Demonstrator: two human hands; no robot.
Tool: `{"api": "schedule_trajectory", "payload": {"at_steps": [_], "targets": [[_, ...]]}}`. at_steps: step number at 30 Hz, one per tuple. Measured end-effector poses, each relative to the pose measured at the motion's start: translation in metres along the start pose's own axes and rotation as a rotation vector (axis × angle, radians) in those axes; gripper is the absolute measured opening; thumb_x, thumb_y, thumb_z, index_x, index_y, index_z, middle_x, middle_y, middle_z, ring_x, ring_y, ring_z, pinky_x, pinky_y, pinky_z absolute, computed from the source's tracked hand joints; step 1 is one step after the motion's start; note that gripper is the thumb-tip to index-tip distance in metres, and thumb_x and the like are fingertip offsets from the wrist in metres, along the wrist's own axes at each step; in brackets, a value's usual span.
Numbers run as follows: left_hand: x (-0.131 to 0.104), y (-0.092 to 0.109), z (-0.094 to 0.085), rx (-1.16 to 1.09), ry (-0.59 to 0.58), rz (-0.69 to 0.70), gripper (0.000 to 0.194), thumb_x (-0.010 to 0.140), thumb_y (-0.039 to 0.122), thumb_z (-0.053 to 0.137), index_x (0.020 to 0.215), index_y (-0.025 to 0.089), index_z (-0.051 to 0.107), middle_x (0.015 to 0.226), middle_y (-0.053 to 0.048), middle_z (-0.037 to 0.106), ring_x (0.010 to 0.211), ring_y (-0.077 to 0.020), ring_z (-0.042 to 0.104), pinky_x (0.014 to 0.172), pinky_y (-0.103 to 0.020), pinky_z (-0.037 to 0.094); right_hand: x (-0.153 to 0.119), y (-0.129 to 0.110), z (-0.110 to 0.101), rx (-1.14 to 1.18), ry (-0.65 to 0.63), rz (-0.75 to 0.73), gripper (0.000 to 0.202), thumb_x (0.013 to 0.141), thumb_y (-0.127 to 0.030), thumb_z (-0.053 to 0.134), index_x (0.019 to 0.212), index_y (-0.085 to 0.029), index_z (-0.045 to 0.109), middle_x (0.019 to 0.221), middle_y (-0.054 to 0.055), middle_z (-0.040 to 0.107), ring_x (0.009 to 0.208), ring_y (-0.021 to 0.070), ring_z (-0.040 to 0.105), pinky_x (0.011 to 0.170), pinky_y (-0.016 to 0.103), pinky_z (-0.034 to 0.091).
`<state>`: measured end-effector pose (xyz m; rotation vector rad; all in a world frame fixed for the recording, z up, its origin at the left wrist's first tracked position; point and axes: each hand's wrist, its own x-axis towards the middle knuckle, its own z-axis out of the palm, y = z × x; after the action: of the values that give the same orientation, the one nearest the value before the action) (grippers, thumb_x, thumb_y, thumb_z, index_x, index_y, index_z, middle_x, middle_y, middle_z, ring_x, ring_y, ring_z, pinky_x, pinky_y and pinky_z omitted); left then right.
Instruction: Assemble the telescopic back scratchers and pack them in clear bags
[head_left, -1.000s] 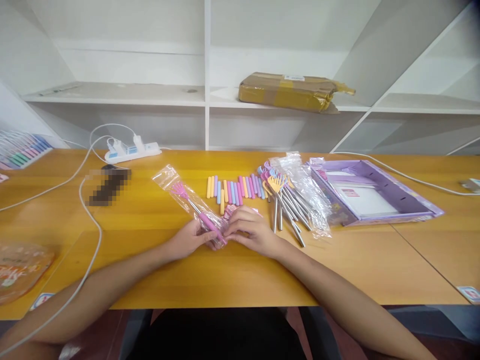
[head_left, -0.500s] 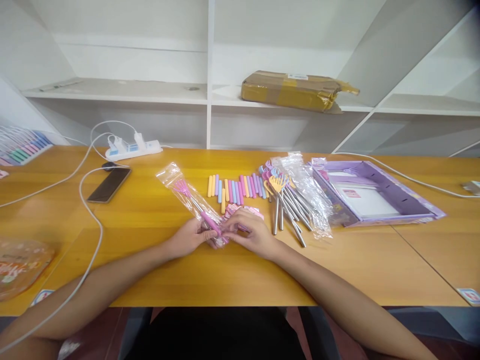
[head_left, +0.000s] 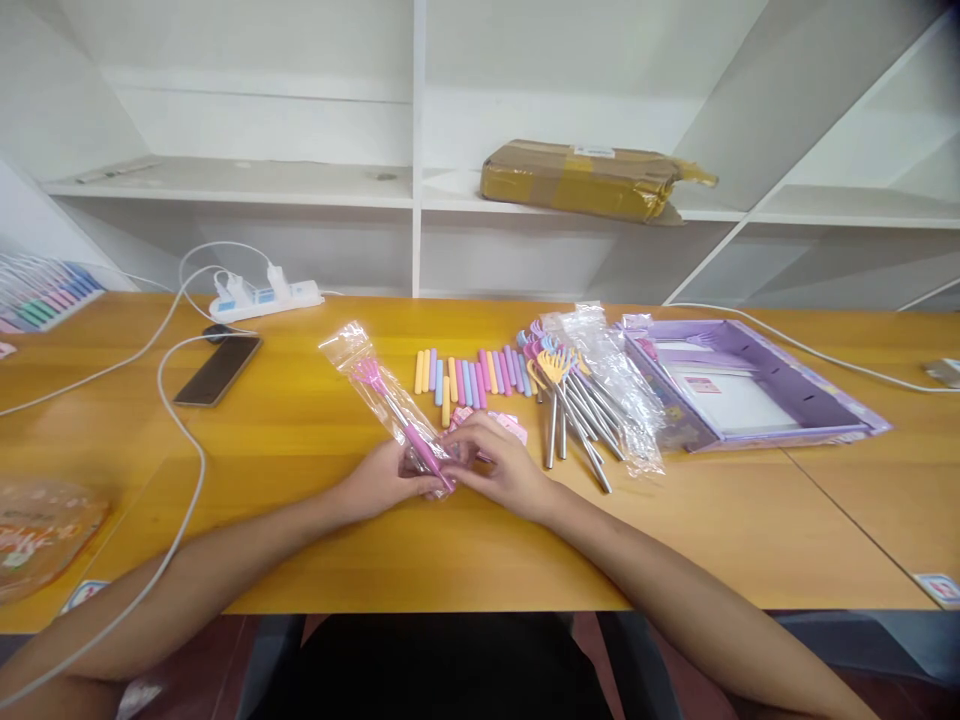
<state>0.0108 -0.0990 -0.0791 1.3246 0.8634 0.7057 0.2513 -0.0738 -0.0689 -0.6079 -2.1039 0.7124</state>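
Observation:
A pink back scratcher [head_left: 417, 440] with a metal shaft lies inside a clear plastic bag [head_left: 346, 345], its claw pointing up and left. My left hand [head_left: 386, 480] is closed around the lower part of the bagged scratcher. Pinching the same bottom end from the other side is my right hand [head_left: 499, 462], its fingertips close to the left thumb. Just behind the right hand are pink printed cards [head_left: 513, 424], partly covered by it. Beyond them, coloured handle sleeves [head_left: 480, 378] lie side by side in yellow, pink, purple and blue.
Metal scratcher rods with coloured claws [head_left: 574, 400] are piled right of my hands, beside clear bags [head_left: 626, 400]. A purple box [head_left: 712, 440] stands farther right. At left are a phone [head_left: 219, 370], a power strip [head_left: 300, 295] and a looping white cable [head_left: 201, 450].
The bagged scratcher has shifted slightly right and sits a little steeper. My left hand's thumb has slid toward the handle's bottom end. The right hand stays almost in place.

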Motion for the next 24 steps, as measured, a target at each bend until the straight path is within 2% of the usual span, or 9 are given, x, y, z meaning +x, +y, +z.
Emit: {"api": "schedule_trajectory", "payload": {"at_steps": [2,5,8,13,15,20,24], "targets": [[0.000,0.001,0.000,0.010,-0.002,0.000,0.035,0.085,0.043,0.088,0.100,0.015,0.072,0.092,-0.007,0.079,0.084,-0.0208,0.075,0.082,-0.037,0.060,0.000,0.001,-0.002,0.043,-0.044,0.101,0.042,0.094,-0.044,0.080,0.128,-0.024,0.065,0.109,0.008,0.066,0.090,0.0192,0.063,0.074,0.032,0.055],[-0.001,0.002,0.000,0.005,0.005,-0.004,0.036,0.086,0.043,0.087,0.102,0.016,0.069,0.089,-0.006,0.078,0.081,-0.0198,0.073,0.080,-0.036,0.059,0.001,0.001,-0.005,0.092,-0.170,0.198,0.033,0.096,-0.051,0.076,0.105,-0.022,0.066,0.091,0.002,0.065,0.076,0.0154,0.058,0.067,0.027,0.047],[-0.002,0.001,0.000,-0.021,-0.009,0.019,0.037,0.087,0.042,0.086,0.104,0.017,0.066,0.089,-0.004,0.077,0.080,-0.0189,0.072,0.080,-0.035,0.059,0.003,-0.001,-0.007,0.083,-0.255,0.198,0.039,0.102,-0.054,0.067,0.085,-0.020,0.063,0.078,-0.001,0.059,0.069,0.0133,0.051,0.064,0.026,0.040],[-0.003,-0.001,0.001,-0.035,-0.089,0.055,0.032,0.091,0.040,0.083,0.104,0.017,0.066,0.094,-0.005,0.075,0.086,-0.0197,0.073,0.084,-0.037,0.058,0.004,-0.005,-0.006,0.071,-0.311,0.179,0.046,0.105,-0.055,0.061,0.077,-0.019,0.058,0.072,-0.002,0.053,0.067,0.0129,0.047,0.065,0.026,0.036],[-0.003,0.000,0.001,-0.023,-0.110,0.065,0.031,0.092,0.041,0.082,0.104,0.017,0.066,0.097,-0.006,0.075,0.090,-0.0208,0.073,0.087,-0.038,0.058,0.004,-0.007,-0.005,0.085,-0.336,0.172,0.047,0.107,-0.053,0.058,0.076,-0.019,0.058,0.071,-0.002,0.053,0.066,0.0128,0.047,0.065,0.026,0.037],[-0.005,0.004,0.001,0.036,-0.143,0.062,0.031,0.094,0.041,0.079,0.110,0.017,0.068,0.105,-0.008,0.076,0.098,-0.0224,0.073,0.092,-0.040,0.058,0.006,-0.009,-0.005,0.162,-0.423,0.121,0.041,0.112,-0.048,0.048,0.091,-0.019,0.069,0.083,0.002,0.069,0.076,0.0152,0.060,0.075,0.028,0.046],[-0.006,0.004,0.000,0.027,-0.127,0.051,0.035,0.091,0.039,0.083,0.114,0.018,0.067,0.110,-0.009,0.077,0.103,-0.0238,0.074,0.097,-0.042,0.058,0.006,-0.009,-0.004,0.139,-0.399,0.114,0.042,0.110,-0.050,0.052,0.089,-0.019,0.069,0.081,0.002,0.069,0.074,0.0156,0.060,0.073,0.028,0.046]]}}
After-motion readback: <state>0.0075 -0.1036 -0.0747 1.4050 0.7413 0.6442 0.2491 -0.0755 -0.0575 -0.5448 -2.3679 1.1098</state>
